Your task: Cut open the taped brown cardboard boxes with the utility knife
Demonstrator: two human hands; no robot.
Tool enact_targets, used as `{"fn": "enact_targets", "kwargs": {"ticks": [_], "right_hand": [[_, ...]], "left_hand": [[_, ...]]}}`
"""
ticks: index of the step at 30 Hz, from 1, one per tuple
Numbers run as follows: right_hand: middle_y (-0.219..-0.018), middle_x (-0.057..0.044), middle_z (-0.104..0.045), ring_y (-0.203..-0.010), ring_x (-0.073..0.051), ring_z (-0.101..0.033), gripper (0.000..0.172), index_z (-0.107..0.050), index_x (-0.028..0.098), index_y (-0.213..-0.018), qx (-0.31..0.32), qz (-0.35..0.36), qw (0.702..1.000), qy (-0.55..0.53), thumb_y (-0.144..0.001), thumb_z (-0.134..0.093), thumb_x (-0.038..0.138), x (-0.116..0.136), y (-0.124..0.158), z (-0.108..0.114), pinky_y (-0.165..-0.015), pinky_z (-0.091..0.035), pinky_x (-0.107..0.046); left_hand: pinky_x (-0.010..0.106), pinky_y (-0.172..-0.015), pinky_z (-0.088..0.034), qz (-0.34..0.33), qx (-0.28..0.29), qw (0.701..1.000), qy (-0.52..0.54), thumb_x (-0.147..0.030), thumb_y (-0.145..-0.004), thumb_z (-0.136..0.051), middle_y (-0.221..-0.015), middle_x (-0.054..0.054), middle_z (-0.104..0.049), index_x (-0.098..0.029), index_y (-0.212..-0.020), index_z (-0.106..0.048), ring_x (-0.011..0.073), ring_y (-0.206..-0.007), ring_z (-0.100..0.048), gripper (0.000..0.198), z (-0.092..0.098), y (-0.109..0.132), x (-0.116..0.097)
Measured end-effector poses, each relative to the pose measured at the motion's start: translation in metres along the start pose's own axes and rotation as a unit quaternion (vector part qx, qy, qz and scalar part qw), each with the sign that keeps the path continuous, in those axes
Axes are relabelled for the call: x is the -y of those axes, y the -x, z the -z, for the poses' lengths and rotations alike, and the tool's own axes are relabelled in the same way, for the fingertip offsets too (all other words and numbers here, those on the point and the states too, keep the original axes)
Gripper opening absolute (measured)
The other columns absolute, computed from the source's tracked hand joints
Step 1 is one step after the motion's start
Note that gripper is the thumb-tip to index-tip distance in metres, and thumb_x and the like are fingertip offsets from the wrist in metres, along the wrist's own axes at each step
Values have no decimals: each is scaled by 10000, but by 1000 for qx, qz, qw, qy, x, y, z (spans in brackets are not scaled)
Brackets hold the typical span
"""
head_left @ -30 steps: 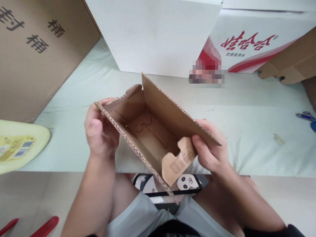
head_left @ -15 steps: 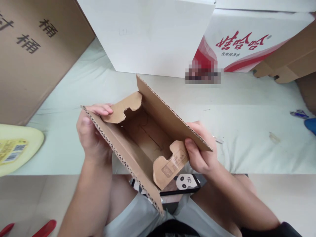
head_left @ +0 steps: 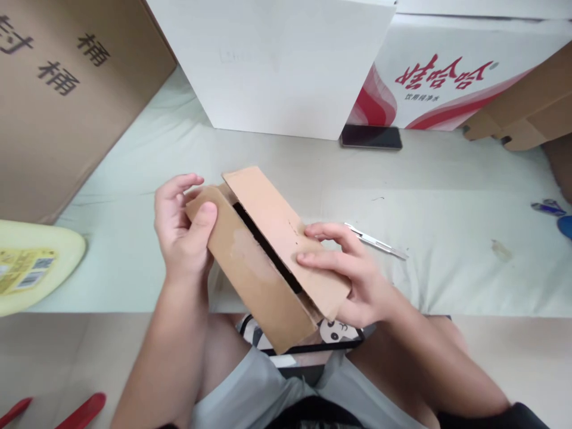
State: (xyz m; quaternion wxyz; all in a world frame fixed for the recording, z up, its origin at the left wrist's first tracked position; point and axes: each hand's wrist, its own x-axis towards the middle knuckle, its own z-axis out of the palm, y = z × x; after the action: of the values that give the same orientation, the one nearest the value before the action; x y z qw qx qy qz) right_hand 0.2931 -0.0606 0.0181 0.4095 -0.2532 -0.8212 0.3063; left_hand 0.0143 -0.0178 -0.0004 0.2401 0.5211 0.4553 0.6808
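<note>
A small brown cardboard box [head_left: 250,268] is held between my two hands, tilted above the front edge of the cloth-covered surface. Its two long flaps are folded inward, with a narrow dark gap between them. My left hand [head_left: 183,220] grips the box's far left end, its thumb lying on the left flap. At the right side my right hand [head_left: 344,268] holds the box, two fingers resting on the right flap [head_left: 286,226] and the thumb low at its edge. Just beyond the right hand lies a thin metal scalpel-like knife [head_left: 378,241].
A white box [head_left: 277,65] and a red-and-white printed carton [head_left: 447,71] stand at the back, with a dark phone [head_left: 370,137] before them. A large brown carton [head_left: 80,119] and a pale yellow bottle [head_left: 40,262] are at left. Blue items [head_left: 549,207] lie far right.
The box's long flaps, upright and spread before, now lie folded over the opening, covering the short notched flaps. My left thumb and right fingers have come onto the top of the flaps.
</note>
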Motion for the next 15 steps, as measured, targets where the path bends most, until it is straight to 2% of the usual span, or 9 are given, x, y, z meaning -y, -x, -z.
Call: {"fn": "enact_targets", "kwargs": {"ticks": [4, 6, 8, 10, 12, 15], "right_hand": [[-1441, -144, -507, -1356, -317, -568, 687, -627, 248, -1371, 22, 10, 999, -22, -836, -702, 672, -2, 0, 1, -1146, -502, -523], [-1447, -150, -519, -1348, -309, -576, 598, -646, 235, -1352, 28, 5, 999, -19, -901, -655, 628, -2, -1, 2, -1134, -509, -516], [-1451, -142, -532, -1329, -294, -590, 431, -671, 244, -1314, 32, -6, 999, 0, -963, -613, 487, 1, -2, 3, -1109, -526, -503], [-1464, -131, -522, -1326, -288, -589, 347, -693, 253, -1274, 33, -23, 999, 16, -977, -585, 398, 3, -2, 3, -1087, -539, -490], [-1460, -127, -502, -1334, -292, -577, 360, -700, 261, -1271, 29, -33, 999, 17, -984, -565, 432, 4, -2, 2, -1063, -550, -478], [-1407, -124, -507, -1329, -295, -559, 515, -612, 292, -1413, -4, -44, 999, -16, -1005, -481, 578, 0, 1, 0, -1045, -553, -477]], "left_hand": [[429, -1033, -487, -21, 26, 998, -49, -457, -853, -795, -1144, 61, -674, -260, -1099, -782, 239, -1111, -623, 315, 4, 1, -1], [496, -1115, -449, -42, 54, 994, -80, -512, -880, -741, -1165, 95, -644, -243, -1036, -819, 287, -1202, -583, 320, 6, -1, -1], [528, -1105, -473, -56, 92, 989, -102, -581, -891, -690, -1187, 115, -605, -245, -995, -841, 314, -1213, -575, 382, 8, -4, -1], [544, -1088, -500, -72, 120, 984, -107, -609, -901, -656, -1220, 122, -583, -252, -974, -851, 328, -1213, -586, 413, 9, -6, -1], [558, -1078, -513, -82, 127, 983, -107, -592, -929, -621, -1225, 125, -598, -249, -969, -855, 337, -1220, -603, 417, 9, -7, 0], [555, -1059, -526, -80, 111, 985, -107, -575, -950, -597, -1195, 126, -651, -233, -977, -856, 332, -1201, -631, 430, 9, -6, 0]]}}
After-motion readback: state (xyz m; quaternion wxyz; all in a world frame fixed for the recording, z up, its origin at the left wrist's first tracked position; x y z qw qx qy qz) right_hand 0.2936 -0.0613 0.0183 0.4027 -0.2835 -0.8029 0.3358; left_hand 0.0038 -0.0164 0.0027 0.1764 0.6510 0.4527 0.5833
